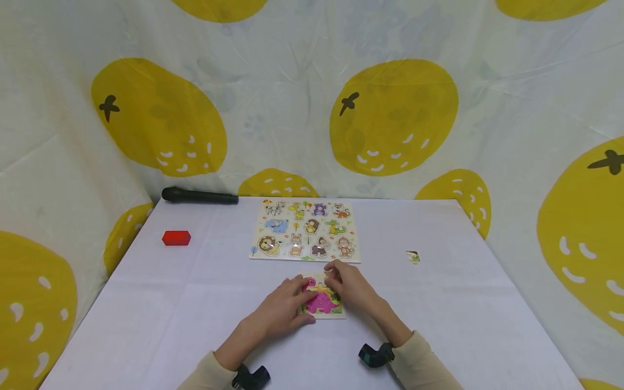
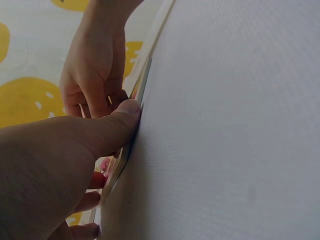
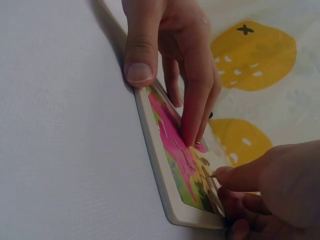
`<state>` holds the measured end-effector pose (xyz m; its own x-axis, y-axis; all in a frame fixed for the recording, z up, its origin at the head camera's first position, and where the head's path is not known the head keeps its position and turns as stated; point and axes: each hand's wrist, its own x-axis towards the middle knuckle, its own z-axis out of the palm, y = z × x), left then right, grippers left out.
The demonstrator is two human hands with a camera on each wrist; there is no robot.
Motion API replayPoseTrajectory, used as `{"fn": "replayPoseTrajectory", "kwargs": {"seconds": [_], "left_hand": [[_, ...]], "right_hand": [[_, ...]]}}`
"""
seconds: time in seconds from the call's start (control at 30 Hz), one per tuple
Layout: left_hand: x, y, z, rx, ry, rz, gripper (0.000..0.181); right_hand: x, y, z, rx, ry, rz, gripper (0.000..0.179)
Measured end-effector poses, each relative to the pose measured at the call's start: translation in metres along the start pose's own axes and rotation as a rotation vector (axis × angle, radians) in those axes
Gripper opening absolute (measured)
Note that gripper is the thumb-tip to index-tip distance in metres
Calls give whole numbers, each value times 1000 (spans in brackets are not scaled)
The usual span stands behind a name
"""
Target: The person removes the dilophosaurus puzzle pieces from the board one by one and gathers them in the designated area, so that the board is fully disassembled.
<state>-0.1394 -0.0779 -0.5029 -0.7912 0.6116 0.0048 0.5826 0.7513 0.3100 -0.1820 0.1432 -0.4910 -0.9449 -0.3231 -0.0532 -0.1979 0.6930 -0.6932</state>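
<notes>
A small dinosaur jigsaw puzzle [image 1: 322, 304] in a pale frame lies at the table's near middle. My left hand [image 1: 285, 304] lies over its left side, thumb against the near edge and a fingertip on the pink picture. At the far right part of the frame, my right hand [image 1: 352, 284] pinches a thin puzzle piece [image 3: 213, 175], mostly hidden by the fingers. Off to the right, a loose puzzle piece [image 1: 413, 257] lies apart on the cloth.
Just behind the small puzzle is a larger animal puzzle board [image 1: 304, 230]. A red block [image 1: 176, 238] sits at the left, and a black microphone [image 1: 200, 196] lies along the back left edge. White cloth [image 1: 463, 303] covers the table; a fruit-patterned curtain hangs behind.
</notes>
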Motion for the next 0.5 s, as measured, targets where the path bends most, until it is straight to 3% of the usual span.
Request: {"fn": "replayPoseTrajectory", "kwargs": {"seconds": [0.33,0.5], "left_hand": [[-1,3,-4,-8,-18,16,53],[-1,3,-4,-2,-17,30,49]], "right_hand": [[0,2,-4,38,-19,-83,18],[0,3,-5,56,-24,-86,18]]}}
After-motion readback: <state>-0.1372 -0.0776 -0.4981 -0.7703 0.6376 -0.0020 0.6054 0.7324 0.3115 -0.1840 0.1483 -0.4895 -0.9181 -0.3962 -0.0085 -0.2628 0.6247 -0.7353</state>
